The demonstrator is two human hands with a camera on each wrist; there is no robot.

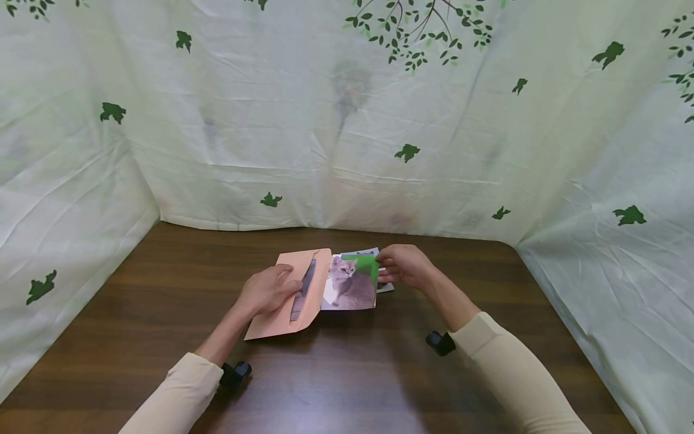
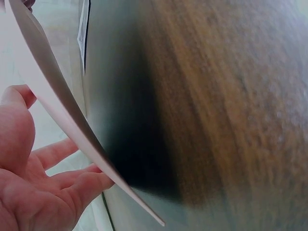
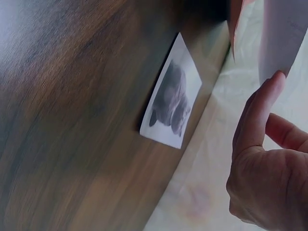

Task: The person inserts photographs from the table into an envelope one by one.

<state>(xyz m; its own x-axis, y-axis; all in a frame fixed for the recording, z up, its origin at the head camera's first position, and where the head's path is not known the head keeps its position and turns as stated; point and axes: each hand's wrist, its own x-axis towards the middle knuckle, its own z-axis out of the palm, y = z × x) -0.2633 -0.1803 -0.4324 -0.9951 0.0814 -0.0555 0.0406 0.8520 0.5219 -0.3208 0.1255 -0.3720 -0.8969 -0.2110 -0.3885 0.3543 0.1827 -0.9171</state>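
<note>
A peach paper envelope (image 1: 265, 325) is gripped by my left hand (image 1: 269, 290), the thumb over its face and the fingers behind it. A greyish picture (image 1: 303, 292) shows at the envelope's opening. By its right edge my right hand (image 1: 405, 264) pinches a photo of a cat (image 1: 355, 286) with a green patch; its left edge meets the envelope's flap. In the left wrist view the envelope (image 2: 72, 120) is tilted, edge toward the camera. The right wrist view has the held photo (image 3: 284, 38) from its pale back, fingertips at its lower edge.
Another photo (image 3: 171, 98) with dark animal shapes lies on the brown wooden table (image 1: 347, 386), behind and partly hidden by the cat photo in the head view. A pale cloth (image 1: 244, 120) with green leaf prints hangs around the table's back and sides.
</note>
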